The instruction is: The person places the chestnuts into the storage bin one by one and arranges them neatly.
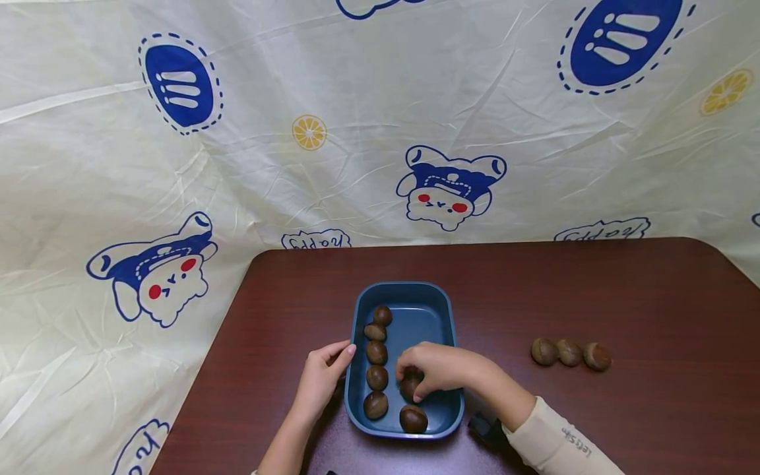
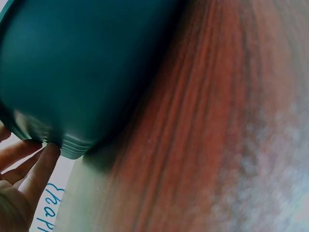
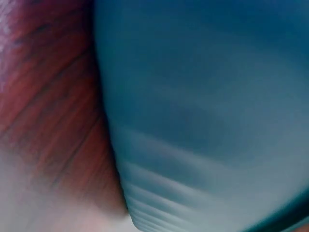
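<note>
A blue rectangular tray (image 1: 418, 320) stands on the table with brown chestnuts inside. Several of them, such as one chestnut (image 1: 377, 378), form a column along its left side. Another chestnut (image 1: 413, 419) lies at the near right. My right hand (image 1: 442, 369) reaches over the tray's right wall and grips a chestnut (image 1: 410, 386) between thumb and fingers, just beyond that one. At the tray's left rim, my left hand (image 1: 323, 376) holds the edge with thumb and fingertips. The left wrist view shows its fingers (image 2: 46, 164) against the tray's outer wall (image 2: 91, 72).
Three chestnuts (image 1: 570, 353) lie in a short row on the brown table (image 1: 285, 297), right of the tray. A pale printed cloth (image 1: 356, 178) hangs behind the table's far edge. The tray's outer wall (image 3: 193, 121) fills most of the right wrist view.
</note>
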Tool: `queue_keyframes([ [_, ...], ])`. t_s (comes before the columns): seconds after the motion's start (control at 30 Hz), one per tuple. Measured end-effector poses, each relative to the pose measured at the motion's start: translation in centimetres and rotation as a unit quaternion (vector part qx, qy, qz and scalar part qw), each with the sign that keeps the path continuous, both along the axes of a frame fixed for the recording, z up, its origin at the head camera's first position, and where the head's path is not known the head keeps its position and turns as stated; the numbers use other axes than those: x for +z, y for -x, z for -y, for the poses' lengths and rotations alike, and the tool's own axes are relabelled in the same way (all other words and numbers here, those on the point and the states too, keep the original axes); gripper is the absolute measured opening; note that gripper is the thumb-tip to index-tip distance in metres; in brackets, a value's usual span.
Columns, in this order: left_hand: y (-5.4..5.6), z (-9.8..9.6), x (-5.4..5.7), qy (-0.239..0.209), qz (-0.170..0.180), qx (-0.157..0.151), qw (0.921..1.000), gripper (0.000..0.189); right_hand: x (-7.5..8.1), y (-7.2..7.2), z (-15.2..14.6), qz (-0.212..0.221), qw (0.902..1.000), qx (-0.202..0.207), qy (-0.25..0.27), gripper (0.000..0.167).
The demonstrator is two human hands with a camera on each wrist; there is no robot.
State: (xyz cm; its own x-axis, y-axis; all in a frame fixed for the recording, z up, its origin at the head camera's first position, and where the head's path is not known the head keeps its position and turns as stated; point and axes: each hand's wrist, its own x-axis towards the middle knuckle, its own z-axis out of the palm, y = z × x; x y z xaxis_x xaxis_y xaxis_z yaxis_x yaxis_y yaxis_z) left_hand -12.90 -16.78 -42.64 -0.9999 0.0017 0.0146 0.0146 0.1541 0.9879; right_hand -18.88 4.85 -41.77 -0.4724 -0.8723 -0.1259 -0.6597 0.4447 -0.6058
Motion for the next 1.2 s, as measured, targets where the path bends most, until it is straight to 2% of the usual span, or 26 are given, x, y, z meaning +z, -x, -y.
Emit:
queue_keyframes([
  [0.13, 0.0, 0.0, 0.0, 0.003, -0.001, 0.001, 1.0, 0.028, 0.0, -0.1, 0.0, -0.007, 0.9999, -0.001, -0.008, 0.024],
  [0.23, 0.0, 0.0, 0.0, 0.003, -0.001, 0.0, 1.0, 0.028, 0.0, -0.2, -0.1, 0.003, 0.9999, -0.011, 0.003, 0.024],
  [0.5, -0.1, 0.1, 0.1, 0.004, -0.003, -0.002, 1.0, 0.029, 0.9, 0.0, -1.2, 0.042, 0.9946, -0.044, 0.084, 0.036],
  [0.67, -0.1, 0.1, 0.1, 0.007, -0.005, 0.001, 1.0, 0.028, 1.8, 0.2, -2.6, 0.059, 0.987, -0.083, 0.125, 0.043],
  [0.97, 0.0, 0.1, 0.1, 0.005, -0.004, 0.002, 1.0, 0.029, 2.8, 0.3, -6.2, 0.019, 0.9734, -0.148, 0.174, 0.05],
  [1.2, 0.0, 0.1, 0.0, 0.004, -0.005, -0.002, 1.0, 0.029, 2.9, 0.1, -10.0, -0.025, 0.9619, -0.215, 0.168, 0.05],
])
